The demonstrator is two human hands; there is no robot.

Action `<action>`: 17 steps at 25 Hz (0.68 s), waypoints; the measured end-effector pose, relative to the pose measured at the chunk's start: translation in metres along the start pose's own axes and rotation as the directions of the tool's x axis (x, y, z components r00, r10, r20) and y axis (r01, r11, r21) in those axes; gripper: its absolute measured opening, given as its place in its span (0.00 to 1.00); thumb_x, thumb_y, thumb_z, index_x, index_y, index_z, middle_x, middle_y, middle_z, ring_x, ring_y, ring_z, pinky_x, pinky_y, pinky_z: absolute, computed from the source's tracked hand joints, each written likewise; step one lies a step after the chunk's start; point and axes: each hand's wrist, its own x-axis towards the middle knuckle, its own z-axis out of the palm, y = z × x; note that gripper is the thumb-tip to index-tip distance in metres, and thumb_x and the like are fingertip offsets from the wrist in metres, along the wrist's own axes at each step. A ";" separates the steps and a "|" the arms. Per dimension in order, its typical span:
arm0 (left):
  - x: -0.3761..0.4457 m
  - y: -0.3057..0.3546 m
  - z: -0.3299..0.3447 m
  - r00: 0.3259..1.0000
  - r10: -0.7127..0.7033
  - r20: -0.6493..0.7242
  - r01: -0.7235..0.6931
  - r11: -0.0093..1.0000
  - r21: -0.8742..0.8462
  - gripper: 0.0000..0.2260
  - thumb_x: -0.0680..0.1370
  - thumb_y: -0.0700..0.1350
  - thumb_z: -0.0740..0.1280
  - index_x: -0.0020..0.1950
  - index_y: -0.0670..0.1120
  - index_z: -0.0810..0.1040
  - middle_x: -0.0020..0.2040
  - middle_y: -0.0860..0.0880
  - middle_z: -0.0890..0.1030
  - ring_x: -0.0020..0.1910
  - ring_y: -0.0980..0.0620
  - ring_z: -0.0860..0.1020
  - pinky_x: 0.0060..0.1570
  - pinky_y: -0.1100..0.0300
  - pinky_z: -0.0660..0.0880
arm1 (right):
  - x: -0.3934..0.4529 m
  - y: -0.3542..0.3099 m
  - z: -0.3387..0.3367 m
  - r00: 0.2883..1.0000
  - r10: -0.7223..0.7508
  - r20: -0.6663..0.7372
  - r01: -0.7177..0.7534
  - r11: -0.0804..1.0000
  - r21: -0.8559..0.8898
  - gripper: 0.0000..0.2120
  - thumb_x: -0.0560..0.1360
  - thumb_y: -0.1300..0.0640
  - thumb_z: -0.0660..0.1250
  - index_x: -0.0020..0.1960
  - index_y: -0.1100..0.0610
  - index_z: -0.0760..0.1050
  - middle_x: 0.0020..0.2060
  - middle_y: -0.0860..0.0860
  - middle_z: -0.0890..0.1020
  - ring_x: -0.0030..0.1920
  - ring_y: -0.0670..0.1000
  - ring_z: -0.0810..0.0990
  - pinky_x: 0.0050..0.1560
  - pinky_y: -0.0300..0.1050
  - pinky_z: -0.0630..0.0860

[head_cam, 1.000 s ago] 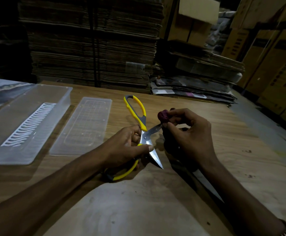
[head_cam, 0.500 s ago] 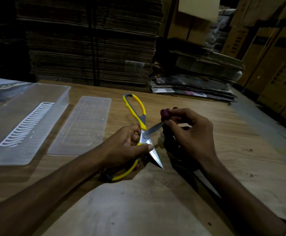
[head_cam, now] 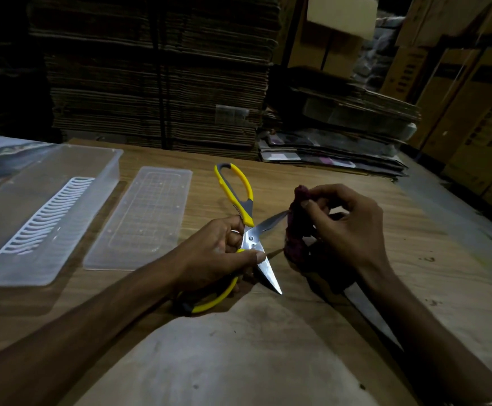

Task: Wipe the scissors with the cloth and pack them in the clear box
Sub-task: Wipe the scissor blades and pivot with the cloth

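Over the middle of the wooden table I see my left hand gripping the yellow-handled scissors at the pivot, thumb pressed across the near blade and fingers curled behind the lower handle loop. The scissors are spread wide: one blade points down toward me, its tip just above the table, and the other reaches right into the dark purple cloth. My right hand pinches that bunched cloth, thumb and fingers curled round it at the far blade's tip; the light is dim, so I cannot say whether the cloth wraps the tip fully. To the left, well apart from both hands, the clear box sits open on the table with a white slotted insert inside, and its clear lid lies flat just beside it. Stacked flattened cardboard rises behind the table.
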 end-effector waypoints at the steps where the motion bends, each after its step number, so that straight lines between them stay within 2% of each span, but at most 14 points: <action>1: 0.000 0.001 0.000 1.000 0.002 -0.001 -0.002 1.000 0.007 0.21 0.79 0.50 0.77 0.62 0.38 0.74 0.50 0.25 0.82 0.39 0.39 0.83 0.40 0.47 0.83 | 0.001 -0.001 -0.003 0.999 -0.007 -0.032 0.007 1.000 0.001 0.10 0.77 0.58 0.77 0.55 0.47 0.82 0.49 0.42 0.82 0.49 0.42 0.82 0.40 0.30 0.76; 3: -0.002 0.002 0.000 1.000 -0.011 -0.011 0.011 1.000 -0.025 0.26 0.74 0.55 0.78 0.62 0.40 0.76 0.50 0.28 0.84 0.44 0.33 0.86 0.48 0.35 0.83 | 0.000 -0.009 -0.002 0.997 -0.045 -0.058 0.047 0.998 0.037 0.08 0.76 0.51 0.76 0.53 0.44 0.80 0.54 0.38 0.77 0.56 0.41 0.78 0.47 0.35 0.76; 4: -0.003 0.001 0.000 1.000 -0.012 -0.005 0.012 0.998 -0.061 0.27 0.73 0.55 0.78 0.63 0.40 0.76 0.51 0.31 0.86 0.47 0.34 0.87 0.53 0.34 0.83 | -0.002 -0.013 0.003 0.997 -0.071 -0.030 0.073 0.996 0.053 0.07 0.76 0.48 0.74 0.53 0.43 0.79 0.55 0.37 0.77 0.59 0.41 0.78 0.51 0.39 0.77; 6: -0.001 0.000 0.001 1.000 -0.009 0.022 0.011 0.995 -0.097 0.28 0.72 0.55 0.78 0.65 0.41 0.77 0.52 0.32 0.87 0.51 0.31 0.87 0.57 0.30 0.82 | -0.010 -0.018 0.016 0.989 -0.114 0.098 0.110 0.993 0.049 0.08 0.77 0.47 0.72 0.55 0.46 0.78 0.52 0.41 0.82 0.57 0.43 0.81 0.55 0.43 0.78; 8: -0.002 0.000 0.000 0.998 0.015 0.059 -0.009 0.995 -0.096 0.24 0.75 0.50 0.77 0.66 0.41 0.77 0.54 0.30 0.86 0.54 0.26 0.85 0.57 0.25 0.80 | -0.016 -0.022 0.027 0.961 -0.152 0.231 0.147 0.988 0.039 0.12 0.78 0.48 0.71 0.60 0.47 0.78 0.49 0.44 0.84 0.52 0.45 0.83 0.53 0.45 0.80; 10: -0.001 0.000 -0.001 0.997 0.028 0.070 -0.020 0.993 -0.114 0.18 0.78 0.43 0.76 0.66 0.40 0.77 0.54 0.32 0.87 0.54 0.29 0.87 0.56 0.31 0.83 | -0.014 -0.019 0.027 0.926 -0.222 0.305 0.229 0.973 0.013 0.14 0.79 0.48 0.69 0.64 0.44 0.78 0.50 0.43 0.85 0.51 0.46 0.82 0.51 0.48 0.80; 11: -0.001 0.001 -0.001 0.997 0.025 0.077 -0.016 0.994 -0.106 0.16 0.79 0.41 0.75 0.65 0.40 0.77 0.54 0.33 0.88 0.52 0.33 0.88 0.52 0.37 0.85 | -0.012 -0.016 0.024 0.912 -0.238 0.334 0.248 0.969 0.012 0.13 0.79 0.48 0.69 0.64 0.43 0.79 0.51 0.43 0.85 0.51 0.47 0.82 0.51 0.50 0.80; 13: -0.001 0.004 -0.002 0.994 0.016 0.105 -0.006 0.996 -0.092 0.13 0.80 0.38 0.74 0.64 0.41 0.77 0.50 0.39 0.89 0.45 0.43 0.89 0.43 0.52 0.84 | -0.006 -0.010 0.015 0.887 -0.199 0.416 0.195 0.979 0.054 0.11 0.80 0.50 0.71 0.62 0.44 0.79 0.50 0.43 0.86 0.50 0.48 0.83 0.51 0.53 0.80; 17: -0.002 0.006 -0.003 0.991 0.013 0.136 -0.002 0.997 -0.074 0.14 0.80 0.39 0.75 0.62 0.39 0.77 0.42 0.45 0.88 0.38 0.49 0.85 0.38 0.55 0.81 | 0.001 -0.005 0.003 0.805 -0.135 0.577 0.042 0.984 0.171 0.13 0.81 0.54 0.73 0.64 0.50 0.76 0.50 0.48 0.86 0.48 0.52 0.86 0.50 0.56 0.83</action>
